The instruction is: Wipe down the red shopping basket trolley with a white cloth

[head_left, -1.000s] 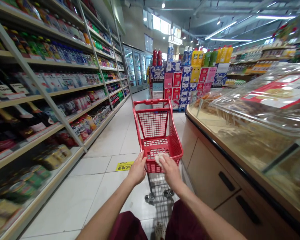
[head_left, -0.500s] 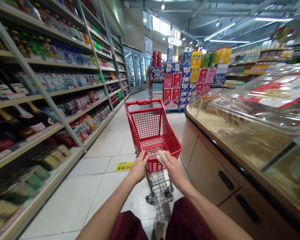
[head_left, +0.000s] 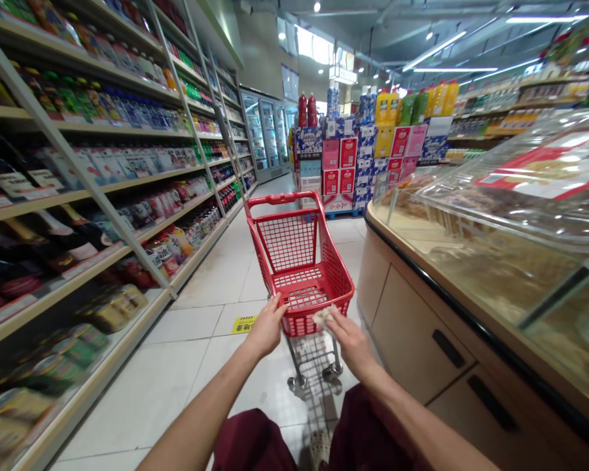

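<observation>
A red plastic shopping cart (head_left: 336, 268) stands on the tiled floor in front of my knees, its basket showing nothing inside. My left hand (head_left: 266, 329) is at the near left corner of the basket, fingers stretched along the rim and wrapped round nothing. In my right hand (head_left: 349, 337) is a crumpled whitish cloth or tissue (head_left: 322, 318), pinched under the fingers against the near right end of the basket. Below the basket, the metal legs and casters (head_left: 332, 371) show between my arms.
Shelves (head_left: 147, 230) of bottles and cans run along the left. To the right is a glass-topped counter (head_left: 422, 288) with clear plastic food boxes (head_left: 535, 196). Stacked drink cartons (head_left: 340, 173) stand ahead, near glass-door fridges (head_left: 269, 134). A yellow floor sticker (head_left: 244, 324) lies left of the cart.
My right hand and the cloth have shifted down and slightly right, from over the rim to the basket's near face. My left hand has drawn slightly left. The cart has barely moved.
</observation>
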Tool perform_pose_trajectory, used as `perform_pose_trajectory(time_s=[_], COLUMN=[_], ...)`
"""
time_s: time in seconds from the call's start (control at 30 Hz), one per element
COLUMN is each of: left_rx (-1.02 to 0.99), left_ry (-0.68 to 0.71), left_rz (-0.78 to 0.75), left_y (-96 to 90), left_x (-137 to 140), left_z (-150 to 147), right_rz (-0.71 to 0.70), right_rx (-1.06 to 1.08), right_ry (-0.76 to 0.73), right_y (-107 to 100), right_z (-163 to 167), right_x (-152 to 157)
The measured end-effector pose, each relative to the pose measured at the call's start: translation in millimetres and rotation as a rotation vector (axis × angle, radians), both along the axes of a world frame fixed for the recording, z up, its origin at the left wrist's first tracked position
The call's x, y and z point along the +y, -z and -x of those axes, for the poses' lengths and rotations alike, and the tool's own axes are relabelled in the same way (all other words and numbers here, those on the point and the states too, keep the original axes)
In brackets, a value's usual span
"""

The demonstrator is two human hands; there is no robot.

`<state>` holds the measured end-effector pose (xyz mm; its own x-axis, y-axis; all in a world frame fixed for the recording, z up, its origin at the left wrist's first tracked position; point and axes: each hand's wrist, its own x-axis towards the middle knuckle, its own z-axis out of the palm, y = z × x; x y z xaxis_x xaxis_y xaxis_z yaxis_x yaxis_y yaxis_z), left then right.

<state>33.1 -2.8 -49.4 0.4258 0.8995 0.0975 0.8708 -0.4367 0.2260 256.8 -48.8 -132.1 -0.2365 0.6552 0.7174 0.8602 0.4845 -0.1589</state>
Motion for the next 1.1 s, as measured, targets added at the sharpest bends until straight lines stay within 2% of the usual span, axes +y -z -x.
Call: perform_pose_trajectory(time_s=[0.1, 0.27, 0.3, 0.37, 0.47, 0.57, 0.67, 0.73, 0.87, 0.93, 1.03, 1.1], left_rx=[0.013, 0.075, 0.097, 0.157, 0.226, 0.235, 0.202, 0.166, 0.145, 0.139, 0.097, 0.041], left_ry=[-0.013, -0.020, -0.021, -0.048, -0.084, -0.037, 0.005, 0.018, 0.016, 0.010, 0.017, 0.033], left_rz=[-0.001, 0.022, 0.021, 0.005, -0.047, -0.008, 0.057, 0.060, 0.051, 0.059, 0.086, 0.099], left_y=[-2.2, -6.4, -7.9, -10.6, -11.2, -5.0, 3.5, 6.8, 6.5, 5.2, 4.0, 3.9], left_x=[-1, -3, -3, -5, -10, -16, -19, -19, -17, -16, -15, -15], left_z=[0, 4, 4, 1, -9, -19, -21, -19, -16, -15, -14, -12], right_rz=[-0.013, 0.250, 0.251, 0.168, 0.053, 0.179, 0.309, 0.269, 0.093, 0.131, 0.293, 0.293], right_rx=[0.060, -0.108, -0.100, -0.021, 0.107, 0.063, -0.028, 0.003, 0.205, 0.214, 0.095, 0.058], right_ry=[0.078, 0.071, 0.071, 0.095, 0.205, 0.277, 0.244, 0.229, 0.265, 0.270, 0.234, 0.202], right_y=[-3, 19, 19, 10, -2, 10, 30, 30, 8, 9, 23, 26], right_z=[-7, -17, -21, -30, -36, -35, -34, -37, -42, -39, -33, -27], right_x=[3, -6, -8, -7, -1, 0, -9, -12, -2, 2, -3, -10])
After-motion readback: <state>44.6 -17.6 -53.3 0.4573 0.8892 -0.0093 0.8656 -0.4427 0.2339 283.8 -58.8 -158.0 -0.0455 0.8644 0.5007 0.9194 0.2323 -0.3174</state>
